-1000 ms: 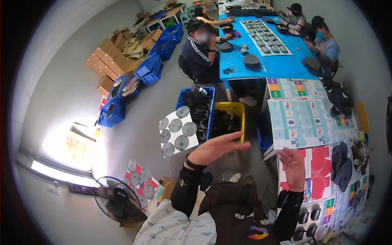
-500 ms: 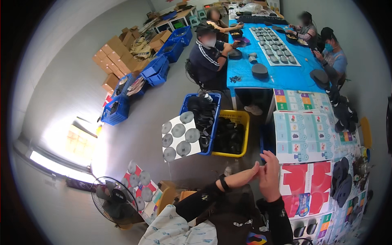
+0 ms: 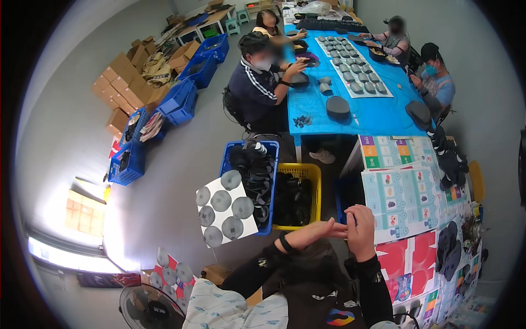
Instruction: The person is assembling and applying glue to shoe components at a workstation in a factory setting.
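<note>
Out in front of my body, my two hands meet, to the left of the printed sheets. My left hand reaches across with its fingers stretched out flat, their tips against the palm side of my right hand. The right hand is raised, its fingers pointing up and slightly bent, the thumb beside the left fingertips. Nothing shows in either hand, though the spot where they touch is partly hidden. Nearest to the right hand lie printed card sheets and red cut-out sheets.
Ahead stand a blue crate and a yellow crate, both with black items. A white board with grey discs leans by the blue crate. Several people sit around a blue-covered table. A fan stands lower left.
The view has shifted, so the table and crates sit lower and further left. My right fingers have bent and come closer around the left fingertips.
</note>
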Demonstrator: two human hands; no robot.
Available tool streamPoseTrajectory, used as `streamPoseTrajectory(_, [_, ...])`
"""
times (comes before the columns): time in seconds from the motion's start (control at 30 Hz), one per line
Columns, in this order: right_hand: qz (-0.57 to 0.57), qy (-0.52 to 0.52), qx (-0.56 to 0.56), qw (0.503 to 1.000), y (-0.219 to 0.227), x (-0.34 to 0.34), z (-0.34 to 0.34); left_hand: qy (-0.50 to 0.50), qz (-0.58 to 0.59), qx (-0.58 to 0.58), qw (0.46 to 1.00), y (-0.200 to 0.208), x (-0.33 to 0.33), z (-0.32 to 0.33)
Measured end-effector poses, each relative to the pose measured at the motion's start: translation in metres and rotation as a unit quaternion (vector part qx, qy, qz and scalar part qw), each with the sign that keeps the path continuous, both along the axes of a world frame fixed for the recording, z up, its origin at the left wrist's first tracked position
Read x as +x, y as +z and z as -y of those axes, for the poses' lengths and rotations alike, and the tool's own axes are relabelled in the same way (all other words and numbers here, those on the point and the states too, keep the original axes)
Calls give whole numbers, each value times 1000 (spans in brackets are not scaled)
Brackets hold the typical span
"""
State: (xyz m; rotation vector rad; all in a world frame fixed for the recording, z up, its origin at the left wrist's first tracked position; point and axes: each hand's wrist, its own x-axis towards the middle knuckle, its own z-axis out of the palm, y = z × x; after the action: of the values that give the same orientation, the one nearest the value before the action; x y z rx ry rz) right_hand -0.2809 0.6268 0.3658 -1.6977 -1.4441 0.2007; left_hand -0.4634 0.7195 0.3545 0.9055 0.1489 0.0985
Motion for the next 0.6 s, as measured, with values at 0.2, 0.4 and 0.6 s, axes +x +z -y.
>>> streamPoseTrajectory(0.2, [-157,-3,-173,972,-11,3,-48,231,-212,261,913,-28,-34,-64])
streamPoseTrajectory(0.4, [-178,104,-206,957,29,24,-82,293,-210,243,900,-35,-60,-98])
streamPoseTrajectory(0.6, [-256,185,-157,936,63,57,-98,348,-203,209,891,-21,-63,-92])
